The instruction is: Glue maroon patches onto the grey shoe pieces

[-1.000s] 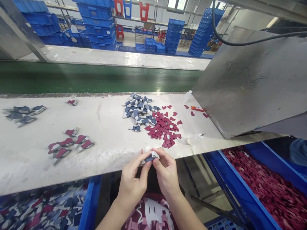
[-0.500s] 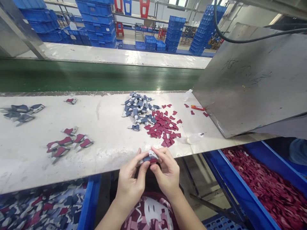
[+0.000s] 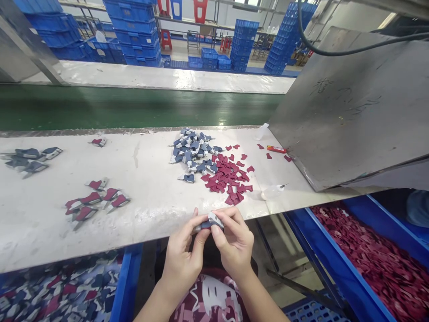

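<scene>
Plainly, one view, from the head; clock directions taken from the piece in hand. Pale worktable (image 3: 157,197), scuffed and shiny near its front edge. Beyond it at 12, a green belt (image 3: 140,107), then a far ledge (image 3: 167,80) and a room with stacked blue crates (image 3: 136,33) at 11. A metal panel (image 3: 355,103) leans at 2. Blue bins below: mixed pieces (image 3: 67,290) towards 8, maroon parts (image 3: 378,255) at 3.

On the table: a heap of blue-and-white pieces (image 3: 192,150) near 11, loose maroon inserts (image 3: 228,174) touching it at 1. Clear bottle (image 3: 273,192) lies at 2. Maroon-faced pieces (image 3: 92,201) cluster at 9.

Fingers: the left hand (image 3: 182,250) pinches the blue-grey end of one small piece (image 3: 214,219), thumb and forefinger set narrow. The right hand (image 3: 234,243) closes about its pale end, fingertips over the far side, thumb against the near side. Piece sits between both hands, by the front table edge; its underside is hidden.
</scene>
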The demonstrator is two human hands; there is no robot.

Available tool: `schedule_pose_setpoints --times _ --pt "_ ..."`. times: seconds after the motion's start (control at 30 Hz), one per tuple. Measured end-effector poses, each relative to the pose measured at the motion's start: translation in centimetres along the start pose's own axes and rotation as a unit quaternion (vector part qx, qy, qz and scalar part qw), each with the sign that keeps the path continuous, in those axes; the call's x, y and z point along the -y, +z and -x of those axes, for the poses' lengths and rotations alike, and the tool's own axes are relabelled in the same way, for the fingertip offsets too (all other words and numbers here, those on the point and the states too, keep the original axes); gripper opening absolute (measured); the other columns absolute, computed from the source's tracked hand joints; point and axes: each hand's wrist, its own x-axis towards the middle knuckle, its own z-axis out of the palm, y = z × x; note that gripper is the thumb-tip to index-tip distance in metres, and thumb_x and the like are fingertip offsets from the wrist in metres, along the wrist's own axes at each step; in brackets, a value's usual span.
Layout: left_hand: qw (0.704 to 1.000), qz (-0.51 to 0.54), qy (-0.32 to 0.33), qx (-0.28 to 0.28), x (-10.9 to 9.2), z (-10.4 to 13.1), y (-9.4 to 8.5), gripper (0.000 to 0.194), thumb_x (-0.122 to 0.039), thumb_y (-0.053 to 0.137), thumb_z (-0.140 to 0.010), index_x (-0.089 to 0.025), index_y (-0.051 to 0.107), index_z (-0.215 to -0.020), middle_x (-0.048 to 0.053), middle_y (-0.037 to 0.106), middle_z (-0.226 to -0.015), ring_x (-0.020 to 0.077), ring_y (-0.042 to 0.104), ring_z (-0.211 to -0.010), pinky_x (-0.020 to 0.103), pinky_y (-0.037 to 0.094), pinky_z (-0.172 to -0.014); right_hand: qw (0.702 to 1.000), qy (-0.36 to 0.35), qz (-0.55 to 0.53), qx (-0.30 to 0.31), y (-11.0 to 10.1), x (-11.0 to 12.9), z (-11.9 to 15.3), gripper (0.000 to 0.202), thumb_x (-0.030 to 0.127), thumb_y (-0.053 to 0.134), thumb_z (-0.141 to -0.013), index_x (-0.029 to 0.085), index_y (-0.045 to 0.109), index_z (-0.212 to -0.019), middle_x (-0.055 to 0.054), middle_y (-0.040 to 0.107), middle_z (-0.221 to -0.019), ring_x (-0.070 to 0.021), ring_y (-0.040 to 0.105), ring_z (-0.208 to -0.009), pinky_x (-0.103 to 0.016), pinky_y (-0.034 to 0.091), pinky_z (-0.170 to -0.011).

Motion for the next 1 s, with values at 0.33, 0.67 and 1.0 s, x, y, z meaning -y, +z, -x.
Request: schedule_pose_setpoints --times 0.33,0.67,1.0 --pt "0.999 -0.032 -0.025 -0.030 0.3 -0.4 0.0 0.023 -0.021 0.054 -0.094 -0.022 0.066 -0.114 0.007 0.073 -0.116 0.0210 0.074 -0.098 0.026 0.062 -0.080 0.997 -0.005 0.046 0.057 -0.2 -0.5 -0.5 0.039 0.015 0.063 -0.090 0.032 0.065 -0.125 -0.003 0.062 -0.100 -0.0144 0.062 -0.087 -0.026 0.055 -0.072" --pt "0.971 -0.174 0.137 -0.087 0.3 -0.9 0.8 0.019 -0.009 0.053 -0.091 -0.016 0.064 -0.105 0.004 0.076 -0.093 0.0151 0.075 -0.078 0.044 0.046 -0.111 0.995 0.079 0.015 0.058 0.3 -1.0 -0.6 0.013 0.025 0.054 -0.095 0.024 0.060 -0.106 -0.001 0.058 -0.090 -0.0137 0.059 -0.078 -0.025 0.050 -0.070" --pt "0.994 -0.083 -0.070 0.030 1.9 -1.3 -1.0 0.034 -0.031 0.056 -0.092 -0.018 0.069 -0.120 0.008 0.073 -0.117 0.0248 0.072 -0.104 0.031 0.061 -0.085 0.940 0.303 -0.131 0.083 -0.2 -2.3 -1.2 0.033 0.050 0.064 -0.087 0.022 0.068 -0.104 -0.002 0.067 -0.085 -0.0171 0.065 -0.075 -0.032 0.057 -0.072"
